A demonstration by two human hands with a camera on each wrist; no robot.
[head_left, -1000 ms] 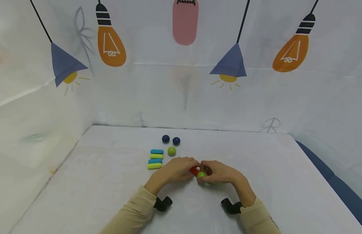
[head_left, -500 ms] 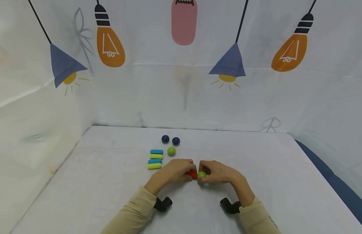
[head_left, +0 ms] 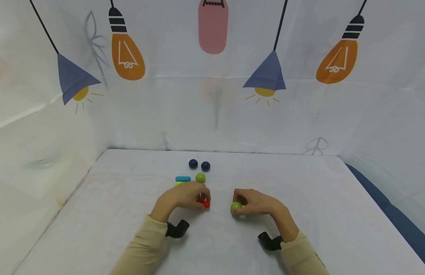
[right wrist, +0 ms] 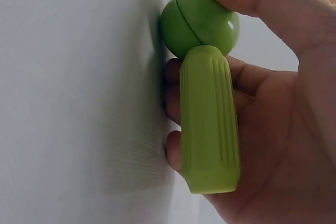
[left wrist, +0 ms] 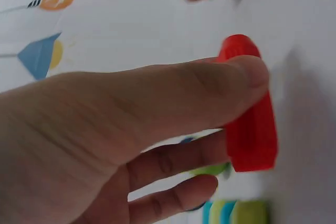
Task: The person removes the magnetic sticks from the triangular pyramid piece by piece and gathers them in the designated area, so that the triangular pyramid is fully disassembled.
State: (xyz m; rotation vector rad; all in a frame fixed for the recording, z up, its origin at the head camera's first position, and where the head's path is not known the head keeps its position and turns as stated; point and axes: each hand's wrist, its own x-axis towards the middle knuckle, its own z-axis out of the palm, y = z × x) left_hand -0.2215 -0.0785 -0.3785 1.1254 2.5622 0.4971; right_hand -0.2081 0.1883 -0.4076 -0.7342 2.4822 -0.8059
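Observation:
My left hand (head_left: 185, 195) pinches a short red ribbed stick (left wrist: 252, 137) between thumb and fingers, low over the white table. The stick's near end (head_left: 206, 204) shows past the fingertips in the head view. To the right, apart from it, my right hand (head_left: 258, 202) grips a glossy green ball (right wrist: 199, 22) with its thumb on top. A yellow-green ribbed stick (right wrist: 209, 121) joins end-on to that ball and lies along the curled fingers; in the head view the hand hides most of it.
Beyond the left hand lie two dark blue balls (head_left: 193, 164) and a loose green ball (head_left: 200, 177). Blue (head_left: 183, 178) and yellow-green sticks (left wrist: 249, 213) lie side by side there, partly hidden by that hand. A printed white sheet (head_left: 185, 114) hangs behind the table.
My left hand has drawn the red stick away from the green ball, to the left, and now covers part of the stick row. The right hand stays in place with the ball.

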